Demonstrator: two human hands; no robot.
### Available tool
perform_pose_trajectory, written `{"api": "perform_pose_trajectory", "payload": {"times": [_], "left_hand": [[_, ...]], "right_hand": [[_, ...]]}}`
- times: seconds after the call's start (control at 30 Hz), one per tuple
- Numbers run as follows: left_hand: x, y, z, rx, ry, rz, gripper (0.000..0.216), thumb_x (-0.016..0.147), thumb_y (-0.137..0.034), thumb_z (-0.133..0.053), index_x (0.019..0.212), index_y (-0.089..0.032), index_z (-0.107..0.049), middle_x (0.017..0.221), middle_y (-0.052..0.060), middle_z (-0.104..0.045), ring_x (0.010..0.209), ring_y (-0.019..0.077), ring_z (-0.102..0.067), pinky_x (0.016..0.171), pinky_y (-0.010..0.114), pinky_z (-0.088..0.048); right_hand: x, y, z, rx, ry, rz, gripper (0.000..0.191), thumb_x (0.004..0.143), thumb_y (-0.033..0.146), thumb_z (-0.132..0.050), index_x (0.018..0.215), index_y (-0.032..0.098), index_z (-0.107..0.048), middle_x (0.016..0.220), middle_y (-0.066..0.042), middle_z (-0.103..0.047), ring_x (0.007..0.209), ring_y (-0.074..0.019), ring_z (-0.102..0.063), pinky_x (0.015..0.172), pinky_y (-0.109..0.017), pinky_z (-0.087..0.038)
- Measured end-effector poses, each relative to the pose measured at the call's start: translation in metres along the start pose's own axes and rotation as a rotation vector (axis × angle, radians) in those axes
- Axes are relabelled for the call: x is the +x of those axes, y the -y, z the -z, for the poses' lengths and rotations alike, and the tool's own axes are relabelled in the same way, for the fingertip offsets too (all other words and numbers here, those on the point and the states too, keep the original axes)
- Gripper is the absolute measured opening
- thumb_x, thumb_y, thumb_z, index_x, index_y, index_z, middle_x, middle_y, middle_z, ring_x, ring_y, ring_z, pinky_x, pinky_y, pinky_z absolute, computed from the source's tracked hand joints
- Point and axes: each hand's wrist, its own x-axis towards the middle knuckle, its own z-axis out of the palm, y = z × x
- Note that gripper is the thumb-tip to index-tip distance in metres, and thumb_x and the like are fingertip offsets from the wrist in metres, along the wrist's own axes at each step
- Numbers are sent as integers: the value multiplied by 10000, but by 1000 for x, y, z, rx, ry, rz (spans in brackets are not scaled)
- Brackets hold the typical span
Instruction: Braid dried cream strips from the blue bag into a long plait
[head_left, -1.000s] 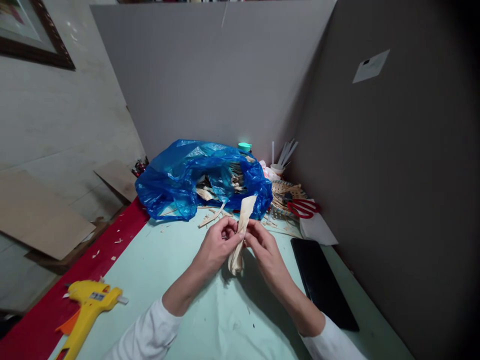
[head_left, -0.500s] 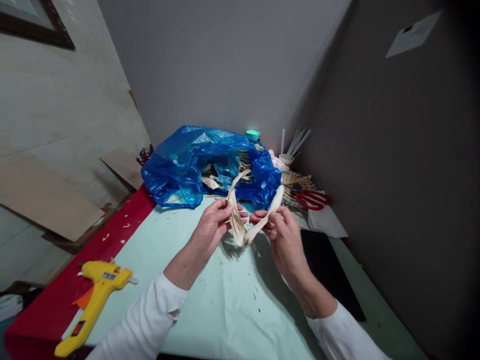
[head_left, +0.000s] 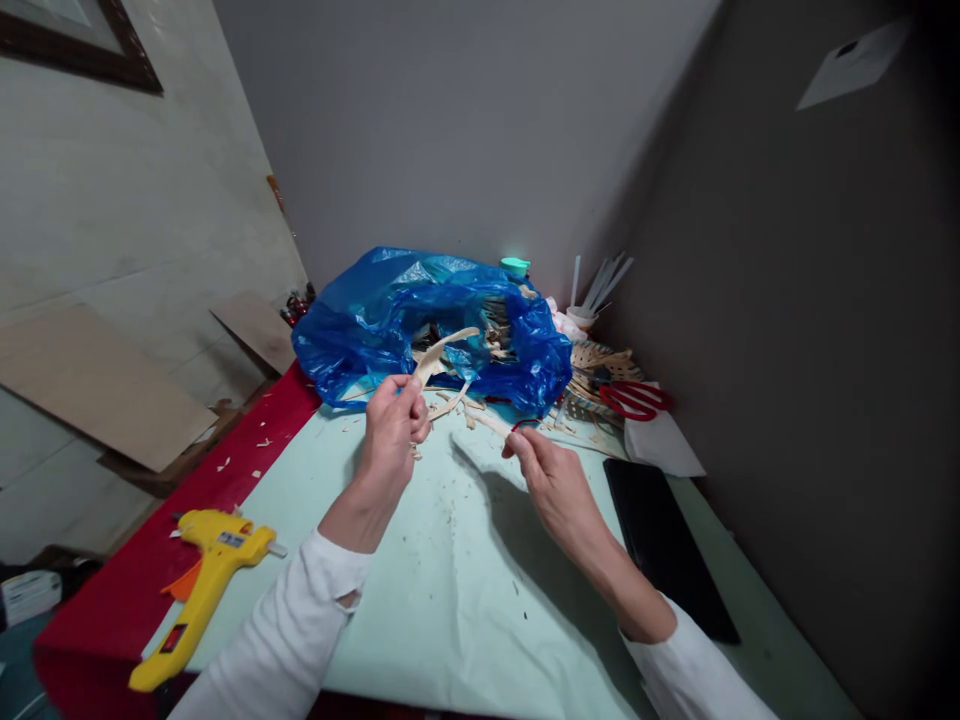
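Observation:
My left hand [head_left: 390, 430] is closed around a pale dried husk strip [head_left: 433, 362], whose curled end points up and to the right in front of the blue bag. Another thin length hangs by the same fingers. My right hand [head_left: 551, 470] pinches a second pale husk strip [head_left: 486, 420] between thumb and forefinger, its free end pointing left. A thin red thing [head_left: 526, 424] shows at the right fingertips; I cannot tell whether it is held. Behind both hands the open blue plastic bag [head_left: 345, 320] shows more husk pieces inside.
On the left lies a yellow glue gun [head_left: 206, 590]. To the right are a black flat slab [head_left: 667, 550], red-handled scissors [head_left: 637, 400], a woven basket [head_left: 600, 365] and a cup of glue sticks [head_left: 581, 317]. Scraps dot the pale green table cover [head_left: 427, 610].
The two husk lengths, which met in a V between my hands, are now apart. My left hand has moved left and closed into a fist; the right has moved slightly lower.

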Motion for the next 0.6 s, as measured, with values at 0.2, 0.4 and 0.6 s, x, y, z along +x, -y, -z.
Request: {"api": "perform_pose_trajectory", "payload": {"times": [0.2, 0.4, 0.6], "left_hand": [[10, 2, 8, 53, -126, -5, 168, 797, -266, -615, 745, -187, -476, 538, -82, -390, 379, 22, -274, 360, 155, -172], [14, 12, 9, 49, -110, 38, 194, 806, -280, -602, 715, -190, -458, 521, -94, -344, 361, 25, -235, 351, 157, -153], [14, 7, 12, -18, -130, -11, 206, 807, -367, -608, 775, -183, -521, 505, -111, -241, 369, 33, -186, 364, 163, -148]], "right_hand": [[-8, 5, -16, -314, 224, 111, 341, 988, 322, -308, 804, 207, -571, 620, -28, -587, 558, -169, -511, 551, -278, -244], [-7, 2, -19, -459, 174, 175, 319, 989, 308, -336, 821, 199, -584, 753, -54, -653, 639, -175, -559, 575, -284, -258], [0, 12, -15, -389, 189, 261, 276, 985, 210, -324, 960, 176, -596, 877, -74, -637, 827, -191, -563, 694, -273, -359]]}}
